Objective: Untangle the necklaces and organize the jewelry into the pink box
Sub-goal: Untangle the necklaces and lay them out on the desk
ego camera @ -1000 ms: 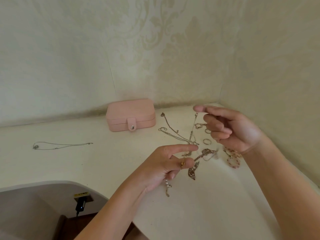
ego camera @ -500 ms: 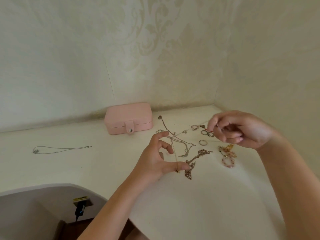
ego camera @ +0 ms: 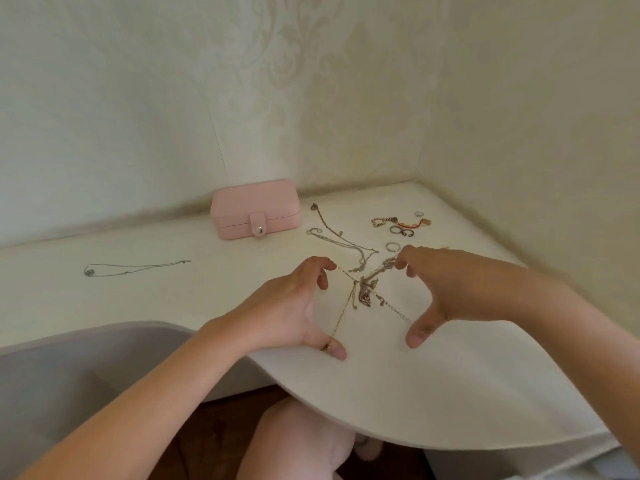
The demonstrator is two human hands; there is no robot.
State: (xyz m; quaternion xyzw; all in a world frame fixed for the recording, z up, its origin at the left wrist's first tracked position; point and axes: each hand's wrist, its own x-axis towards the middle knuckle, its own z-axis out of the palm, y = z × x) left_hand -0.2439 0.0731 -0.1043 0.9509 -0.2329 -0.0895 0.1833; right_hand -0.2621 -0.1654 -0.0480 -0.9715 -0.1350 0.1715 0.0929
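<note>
Tangled necklaces (ego camera: 364,289), thin silvery knot, left hand (ego camera: 287,306) and right hand (ego camera: 450,289) curled, pinching strands.

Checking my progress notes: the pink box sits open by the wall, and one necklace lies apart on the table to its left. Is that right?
Not quite. The head view shows the pink box shut, its snap tab fastened over the front. It does sit by the wall, and one necklace does lie apart on the table to its left.
</note>
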